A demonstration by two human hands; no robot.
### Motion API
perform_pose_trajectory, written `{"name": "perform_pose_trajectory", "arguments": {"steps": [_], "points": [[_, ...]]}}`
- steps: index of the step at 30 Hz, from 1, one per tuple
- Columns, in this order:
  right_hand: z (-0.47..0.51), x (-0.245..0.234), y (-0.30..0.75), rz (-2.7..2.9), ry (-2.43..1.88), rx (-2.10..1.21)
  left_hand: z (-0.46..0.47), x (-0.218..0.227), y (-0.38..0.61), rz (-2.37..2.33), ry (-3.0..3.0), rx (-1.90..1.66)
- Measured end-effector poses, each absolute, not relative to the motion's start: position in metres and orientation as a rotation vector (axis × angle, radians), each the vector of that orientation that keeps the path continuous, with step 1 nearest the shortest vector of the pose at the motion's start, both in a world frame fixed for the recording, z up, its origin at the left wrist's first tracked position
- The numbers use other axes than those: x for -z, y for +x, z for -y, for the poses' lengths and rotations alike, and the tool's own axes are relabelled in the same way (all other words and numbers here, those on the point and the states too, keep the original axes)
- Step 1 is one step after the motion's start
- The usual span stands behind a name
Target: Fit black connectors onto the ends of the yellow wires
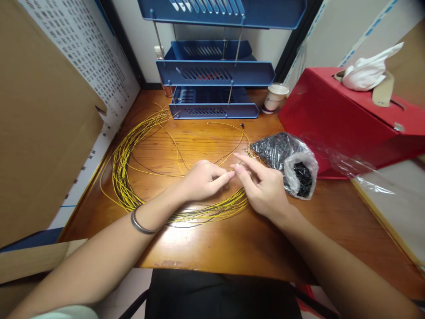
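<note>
A large loose coil of thin yellow and dark wires [121, 177] lies on the wooden table, running under and around both hands. My left hand [209, 180] pinches a thin yellow wire between thumb and forefinger at the coil's right side. Close against those fingertips is my right hand [264, 184], its thumb at the same wire and its forefinger stretched above it; its other fingers are partly hidden. Behind the hands, a separate wire ends in a small black cap [242, 126]. Right of my right hand sits an open clear plastic bag [277, 148] of small black pieces.
A blue tiered tray rack [215, 73] stands at the back, with a paper cup [275, 98] to its right. A red tissue box [332, 119] occupies the right side. Cardboard [43, 124] rises at the left. The table's front edge [212, 271] lies near my lap.
</note>
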State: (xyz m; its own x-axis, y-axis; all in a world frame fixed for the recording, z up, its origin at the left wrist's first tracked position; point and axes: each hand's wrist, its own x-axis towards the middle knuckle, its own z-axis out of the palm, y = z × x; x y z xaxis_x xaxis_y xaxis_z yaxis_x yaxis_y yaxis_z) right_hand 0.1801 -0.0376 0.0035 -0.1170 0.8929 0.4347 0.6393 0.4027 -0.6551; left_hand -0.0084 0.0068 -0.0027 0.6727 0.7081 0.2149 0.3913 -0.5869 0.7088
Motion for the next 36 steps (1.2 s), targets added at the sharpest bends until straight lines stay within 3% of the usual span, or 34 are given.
{"name": "perform_pose_trajectory", "arguments": {"steps": [3,8,15,21,36], "points": [[0.0403,-0.0039,0.1781,1.913,-1.244,-0.418,-0.0073,0.0033,-0.0082,-0.853,2.277,-0.673],[0.0369,-0.0036,0.1796,1.818,-1.463,-0.353,-0.0061,0.0030,-0.0081,-0.828,2.285,-0.640],[0.0398,-0.0032,0.1799,1.940,-1.218,-0.403,-0.0069,0.0042,-0.0091,-0.862,2.303,-0.660],[0.0379,-0.0036,0.1803,1.825,-1.422,-0.341,-0.0071,0.0041,-0.0086,-0.844,2.300,-0.652],[0.0378,-0.0054,0.1809,1.882,-1.348,-0.332,-0.0067,0.0047,-0.0087,-0.834,2.327,-0.656]]}}
